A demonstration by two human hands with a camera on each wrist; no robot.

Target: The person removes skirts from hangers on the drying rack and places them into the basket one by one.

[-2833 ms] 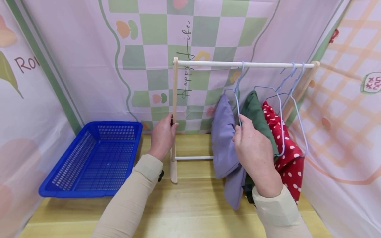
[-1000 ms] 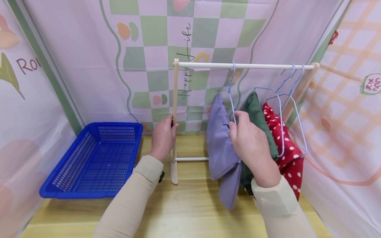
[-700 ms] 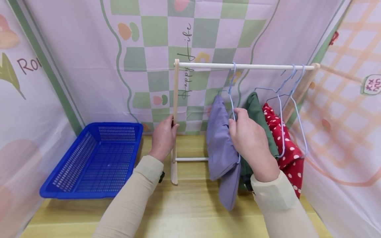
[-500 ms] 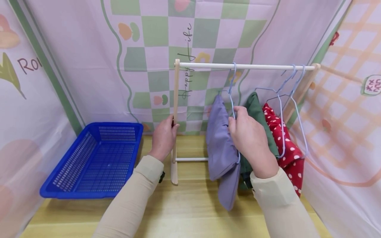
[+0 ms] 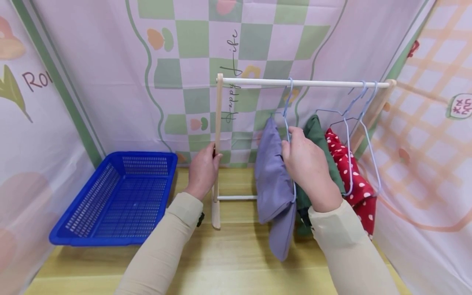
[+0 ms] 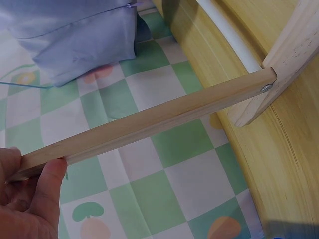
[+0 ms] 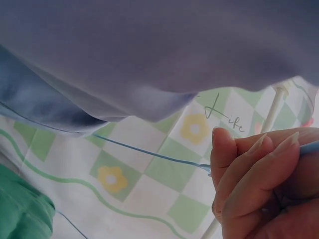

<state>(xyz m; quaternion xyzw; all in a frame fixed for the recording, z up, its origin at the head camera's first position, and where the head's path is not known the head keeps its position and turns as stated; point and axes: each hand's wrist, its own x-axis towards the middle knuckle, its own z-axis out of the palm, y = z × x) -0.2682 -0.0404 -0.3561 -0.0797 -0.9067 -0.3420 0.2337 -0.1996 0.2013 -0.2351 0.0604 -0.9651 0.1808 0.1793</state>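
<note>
My left hand (image 5: 202, 170) grips the wooden post (image 5: 218, 110) of a small clothes rack; in the left wrist view its fingers (image 6: 49, 186) wrap the post (image 6: 149, 117). A light blue wire hanger (image 5: 285, 108) hangs from the white rail (image 5: 254, 81), carrying a folded purple-grey garment (image 5: 273, 176). My right hand (image 5: 307, 164) holds the sloping arm of this hanger just right of the cloth. Curled fingers (image 7: 249, 184) sit round the blue wire (image 7: 310, 147) in the right wrist view, under the purple-grey cloth (image 7: 149, 55).
Further right along the rail, two more blue hangers (image 5: 349, 159) hang with a green garment (image 5: 313, 130) and a red polka-dot one (image 5: 363, 196). A blue plastic basket (image 5: 107, 240) stands left on the wooden table (image 5: 228, 262). Printed cloth walls (image 5: 85, 49) enclose the table.
The purple-grey garment's hanger has slid left along the rail with my right hand. Since then that hand has crept slightly up the hanger. My left hand has stayed on the post.
</note>
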